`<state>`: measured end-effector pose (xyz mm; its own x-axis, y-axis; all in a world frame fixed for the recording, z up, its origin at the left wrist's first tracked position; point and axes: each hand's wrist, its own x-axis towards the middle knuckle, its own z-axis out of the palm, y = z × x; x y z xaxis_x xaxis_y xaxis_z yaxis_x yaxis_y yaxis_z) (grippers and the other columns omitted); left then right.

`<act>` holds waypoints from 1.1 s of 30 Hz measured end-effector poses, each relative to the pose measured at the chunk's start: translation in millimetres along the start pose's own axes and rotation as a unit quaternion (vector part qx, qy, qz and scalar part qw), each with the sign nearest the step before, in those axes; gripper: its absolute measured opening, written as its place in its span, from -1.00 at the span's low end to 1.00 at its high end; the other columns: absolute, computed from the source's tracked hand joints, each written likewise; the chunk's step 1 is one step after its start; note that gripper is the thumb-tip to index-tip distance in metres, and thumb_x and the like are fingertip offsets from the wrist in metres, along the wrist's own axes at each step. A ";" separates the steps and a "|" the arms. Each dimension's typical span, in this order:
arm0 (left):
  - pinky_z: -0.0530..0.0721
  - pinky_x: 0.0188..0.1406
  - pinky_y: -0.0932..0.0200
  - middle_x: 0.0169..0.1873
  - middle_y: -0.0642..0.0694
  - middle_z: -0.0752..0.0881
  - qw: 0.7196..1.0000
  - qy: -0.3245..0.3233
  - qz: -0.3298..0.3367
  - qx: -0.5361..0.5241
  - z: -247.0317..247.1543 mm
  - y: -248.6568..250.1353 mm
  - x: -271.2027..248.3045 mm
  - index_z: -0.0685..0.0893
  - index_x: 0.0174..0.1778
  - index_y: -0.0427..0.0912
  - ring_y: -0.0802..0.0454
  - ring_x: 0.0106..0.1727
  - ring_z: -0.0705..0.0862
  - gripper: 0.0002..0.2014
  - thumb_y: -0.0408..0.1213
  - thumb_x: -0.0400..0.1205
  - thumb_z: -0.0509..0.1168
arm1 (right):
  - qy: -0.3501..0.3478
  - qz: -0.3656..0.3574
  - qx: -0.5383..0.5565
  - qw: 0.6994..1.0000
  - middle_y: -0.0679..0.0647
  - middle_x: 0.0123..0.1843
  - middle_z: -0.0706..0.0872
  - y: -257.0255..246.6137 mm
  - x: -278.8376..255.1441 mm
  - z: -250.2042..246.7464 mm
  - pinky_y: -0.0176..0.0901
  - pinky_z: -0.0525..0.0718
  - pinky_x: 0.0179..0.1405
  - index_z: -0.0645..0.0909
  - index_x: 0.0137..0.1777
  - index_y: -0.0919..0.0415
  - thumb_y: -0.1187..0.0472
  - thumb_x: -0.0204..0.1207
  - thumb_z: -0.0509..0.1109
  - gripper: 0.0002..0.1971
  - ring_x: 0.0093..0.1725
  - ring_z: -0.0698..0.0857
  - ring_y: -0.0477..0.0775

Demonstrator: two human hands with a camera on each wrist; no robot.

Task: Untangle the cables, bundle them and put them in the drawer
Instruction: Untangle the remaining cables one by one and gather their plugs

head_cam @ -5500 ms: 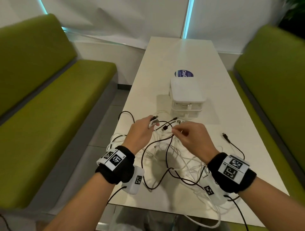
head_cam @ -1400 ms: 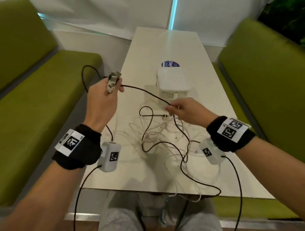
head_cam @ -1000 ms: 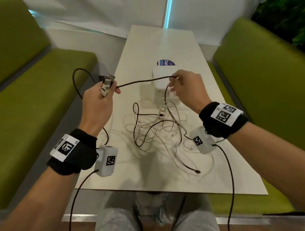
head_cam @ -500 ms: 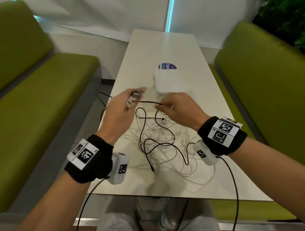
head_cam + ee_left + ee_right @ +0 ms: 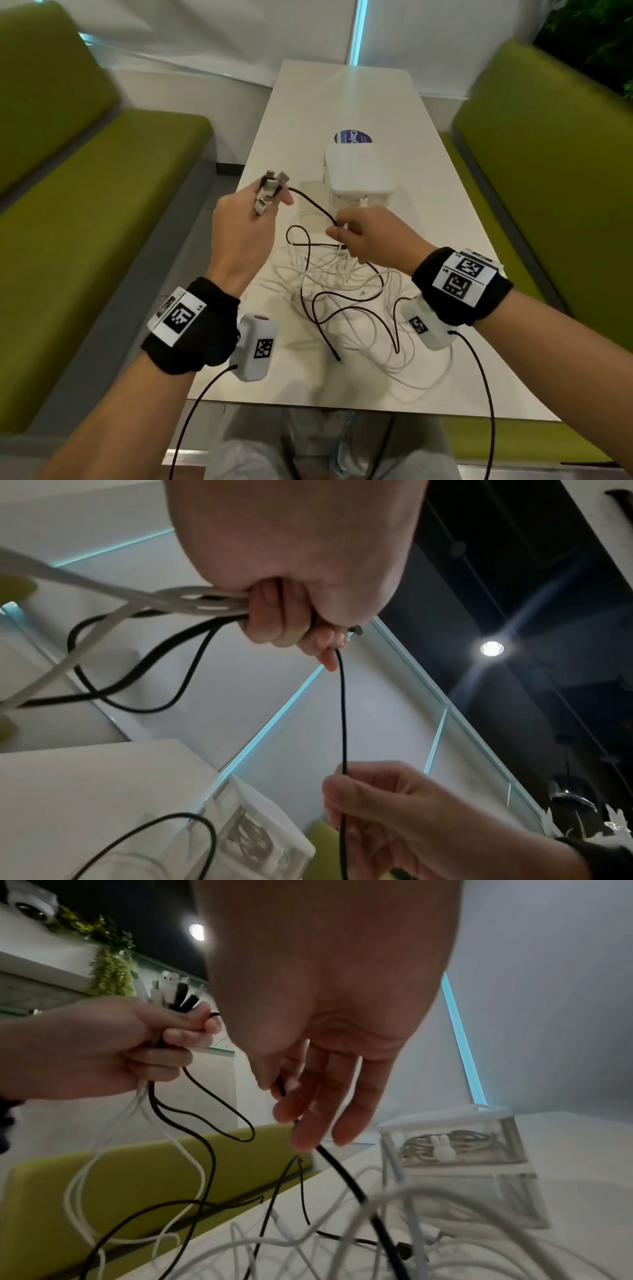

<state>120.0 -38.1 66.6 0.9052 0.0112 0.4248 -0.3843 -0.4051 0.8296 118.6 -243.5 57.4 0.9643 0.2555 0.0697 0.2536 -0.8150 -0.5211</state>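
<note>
A tangle of white and black cables (image 5: 346,294) lies on the white table (image 5: 342,96). My left hand (image 5: 274,202) is raised above the table's left edge and grips a bunch of cable plugs (image 5: 272,185), white and black. From that bunch a black cable (image 5: 313,204) arcs to my right hand (image 5: 337,231), which pinches it over the tangle. In the left wrist view the black cable (image 5: 342,710) runs taut from the left hand (image 5: 291,615) down to the right hand (image 5: 377,804). The right wrist view shows the right hand (image 5: 291,1104) pinching it.
A small white drawer box (image 5: 356,178) stands just beyond the hands; a coiled cable (image 5: 452,1144) with a rabbit-shaped tie lies in its clear upper drawer. A blue round sticker (image 5: 352,137) lies behind the box. Green benches (image 5: 85,205) flank the table.
Within the last second my right hand came down from beside the drawer box toward my left hand, along the black cable. The left hand kept its hold on the plugs.
</note>
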 end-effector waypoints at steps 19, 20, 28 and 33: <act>0.61 0.23 0.11 0.40 -0.08 0.61 0.985 0.054 0.063 0.149 -18.2 -18.3 -4.7 0.54 0.47 -0.18 0.20 0.14 0.59 -0.46 -0.64 0.60 0.08 | -0.064 0.055 -0.222 0.971 -0.08 -0.36 0.41 3.9 -3.8 11.1 -0.07 0.41 -0.23 0.64 0.01 0.16 -0.02 0.75 0.15 -0.69 -0.18 0.51 0.16; 0.67 0.24 0.06 0.46 -0.07 0.56 0.985 0.022 0.100 0.142 -13.0 -12.6 -9.0 0.50 0.52 -0.18 0.18 0.14 0.63 -0.39 -0.65 0.56 0.05 | -0.066 0.046 -0.236 0.968 -0.05 -0.33 0.44 2.6 -4.7 11.5 -0.08 0.41 -0.21 0.64 0.06 0.15 -0.02 0.75 0.14 -0.69 -0.16 0.53 0.18; 0.65 -0.11 -0.05 0.73 0.10 -0.11 0.875 -0.274 0.113 0.384 41.6 -10.5 -25.5 0.35 0.55 -0.02 -0.18 -0.08 0.69 -0.40 -0.52 0.58 0.16 | -0.062 -0.036 -0.325 0.943 0.19 0.01 0.72 -4.7 -12.7 10.2 -0.05 0.45 -0.26 0.58 0.23 0.18 0.03 0.75 0.10 -0.68 -0.05 0.69 0.27; 0.59 -0.02 -0.10 0.33 -0.10 0.65 0.899 -0.247 0.073 0.355 41.5 -22.3 -16.1 0.48 0.39 -0.07 -0.27 0.07 0.70 -0.63 -0.38 0.67 0.12 | -0.039 -0.041 -0.236 0.970 0.07 -0.07 0.74 5.9 -14.9 11.5 -0.02 0.53 -0.27 0.54 0.21 0.04 -0.11 0.72 0.13 -0.71 -0.09 0.69 0.22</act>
<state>121.6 -67.2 26.1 0.8923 -0.4250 0.1525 -0.4512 -0.8529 0.2626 104.8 -246.1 43.5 0.9355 0.3528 0.0204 0.3534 -0.9330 -0.0682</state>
